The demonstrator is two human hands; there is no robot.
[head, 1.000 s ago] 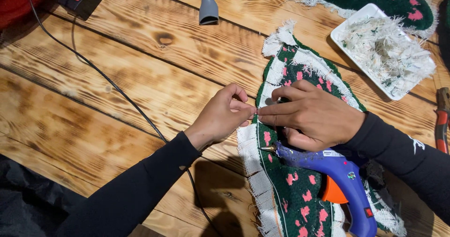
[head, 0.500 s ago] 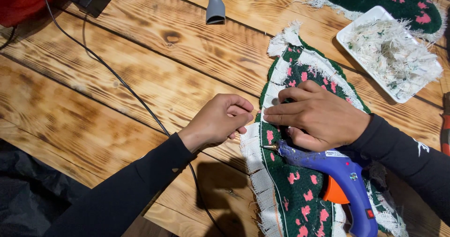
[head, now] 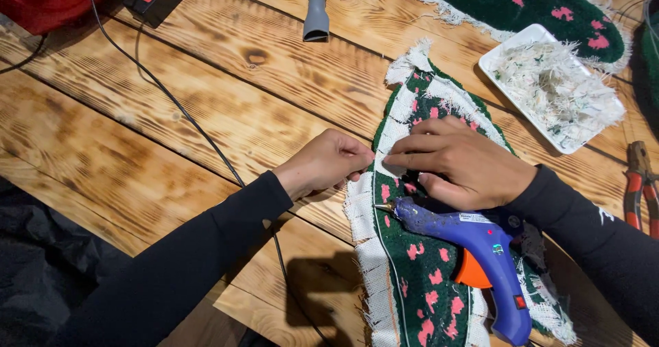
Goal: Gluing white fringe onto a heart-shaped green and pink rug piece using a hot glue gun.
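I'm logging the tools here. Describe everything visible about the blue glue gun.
The glue gun has a blue plastic body, an orange trigger and a thin metal nozzle pointing left. It lies on its side on the green tufted piece with pink shapes, handle toward the bottom edge. The right hand rests just above it; whether they touch is unclear.

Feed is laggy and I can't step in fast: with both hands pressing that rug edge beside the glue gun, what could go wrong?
1. The glue gun lies on the green rug piece, nozzle near the right hand; a burn or drip seems possible.
2. The left hand pinches the white fringe edge; fresh glue might stick to fingers.
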